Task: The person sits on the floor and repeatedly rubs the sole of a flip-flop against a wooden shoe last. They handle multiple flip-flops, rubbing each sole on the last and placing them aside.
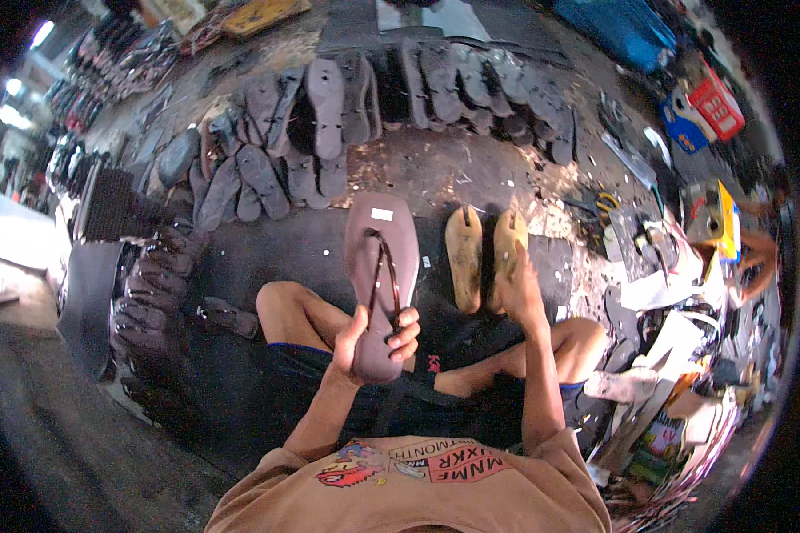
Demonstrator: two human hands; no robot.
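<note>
My left hand (pixel 378 342) is wrapped round the heel end of a brown thong sandal (pixel 364 266), held up over my lap. Its glossy dark straps face me, and a small white label sticks to the toe end. A pair of yellowish foot-shaped shoe lasts, the left last (pixel 464 258) and the right last (pixel 508 233), lies side by side on the dark mat. Against the right last's near end, my right hand (pixel 522 293) has its fingers curled on it; part of the grip is hidden.
Rows of grey soles (pixel 325 98) line the far side, with more soles (pixel 476 84) right of them. Stacked brown sandals (pixel 151 293) stand at the left. Yellow-handled scissors (pixel 607 202), a red and blue box (pixel 698 115) and strap strips (pixel 684 462) lie at the right.
</note>
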